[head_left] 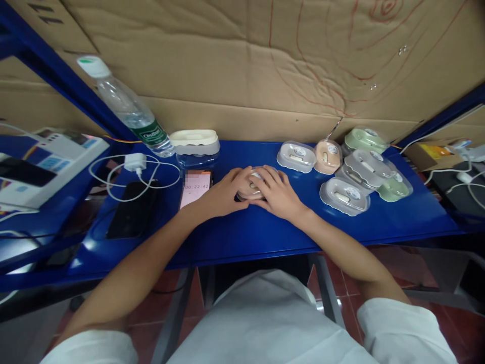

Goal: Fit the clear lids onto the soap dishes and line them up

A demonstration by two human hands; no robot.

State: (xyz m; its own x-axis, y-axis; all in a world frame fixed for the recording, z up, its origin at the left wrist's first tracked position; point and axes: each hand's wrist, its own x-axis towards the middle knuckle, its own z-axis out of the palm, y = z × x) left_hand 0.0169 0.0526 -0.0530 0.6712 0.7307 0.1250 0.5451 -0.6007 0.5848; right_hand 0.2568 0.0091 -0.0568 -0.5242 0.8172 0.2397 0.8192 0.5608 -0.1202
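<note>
Both hands are closed around a small pink box with a clear plastic lid [250,191] at the middle of the blue table. My left hand [228,194] holds its left side, with the fingertips on top. From the right, my right hand [279,194] grips the same box, its fingers lying over the lid and the thumb low at the front. Much of the box is hidden under the fingers; part of a round sticker shows on top. Just left of my left hand lies a phone [196,187] with a timer on its screen.
Several similar lidded boxes, including a grey one [296,156], a peach one [328,156] and a green one [366,140], sit at the right, some stacked. Stacked cream and grey trays [195,143], a water bottle [132,114], a charger [135,163] and a dark phone [132,210] are left.
</note>
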